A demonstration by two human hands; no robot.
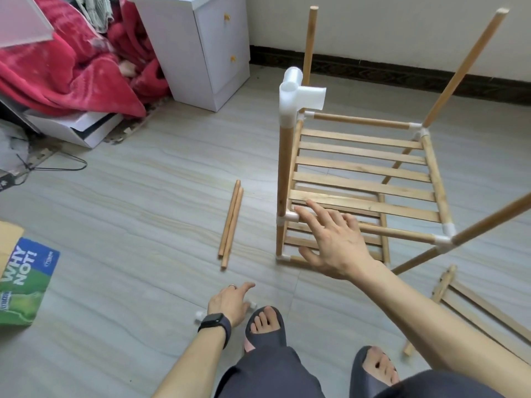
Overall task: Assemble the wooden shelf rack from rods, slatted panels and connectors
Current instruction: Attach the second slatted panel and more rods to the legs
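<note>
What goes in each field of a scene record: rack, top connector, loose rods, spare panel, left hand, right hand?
rack: partly built, two slatted levels
top connector: white, on the near-left upright
loose rods: two, together on floor
spare panel: on floor, right of rack
left hand: low by small white connectors, grip unclear
right hand: fingers spread, over rack's near side

A half-built rack (365,168) stands on the tiled floor, a slatted panel (362,165) framed by rods and a white connector (298,96) capping its near-left post. The right hand (333,242) hovers over the front rail with spread fingers (313,209). The left hand (230,303) is low at the floor by small white connectors (199,315); its grasp is unclear. Two loose rods (231,222) lie touching nearby, and a spare slatted panel (474,311) lies at the right
</note>
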